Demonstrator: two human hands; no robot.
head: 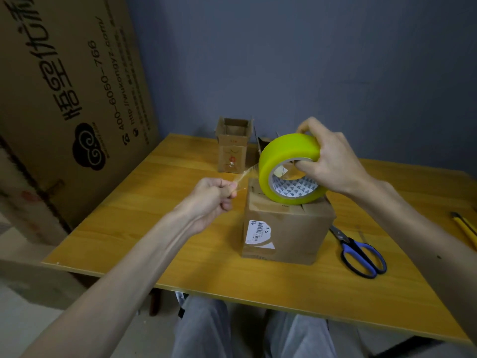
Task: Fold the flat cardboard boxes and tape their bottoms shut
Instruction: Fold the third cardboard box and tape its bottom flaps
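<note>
A small folded cardboard box with a white barcode label stands in the middle of the wooden table. Just above its top, my right hand grips a big yellow tape roll, thumb through the core and fingers over the rim. My left hand, left of the box, pinches the loose clear tape end, which stretches from the roll. Farther back stands a second small box with its top flaps open. A third box behind the roll is mostly hidden.
Blue-handled scissors lie on the table right of the box. A yellow-and-black tool lies at the right edge. A large printed cardboard sheet leans against the wall on the left. My knees show below the table's front edge.
</note>
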